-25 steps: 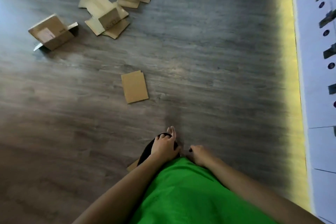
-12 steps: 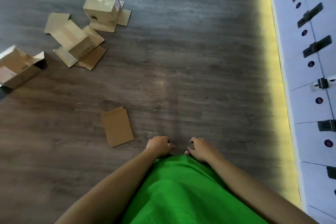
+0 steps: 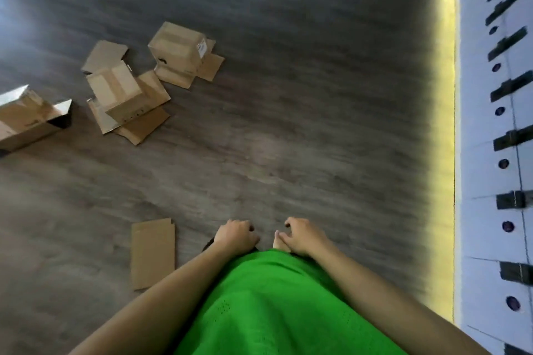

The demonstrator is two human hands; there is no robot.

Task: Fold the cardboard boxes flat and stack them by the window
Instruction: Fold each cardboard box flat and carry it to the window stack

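The left hand (image 3: 235,236) and right hand (image 3: 300,236) hang curled and hold nothing; one flattened cardboard box (image 3: 153,252) lies just left of them. Three unfolded cardboard boxes (image 3: 177,50) (image 3: 116,92) (image 3: 24,118) sit well apart on the floor (image 3: 317,95); bare floor runs to the white lockers (image 3: 484,153) at the right edge.

The leftmost cardboard box (image 3: 27,119) was cut off by the frame's left edge. Whatever lay under the curled fingers of the left hand (image 3: 237,237) and right hand (image 3: 300,236) was hidden. The cabinet fronts (image 3: 476,153) were smeared by blur and cropped at the right edge.
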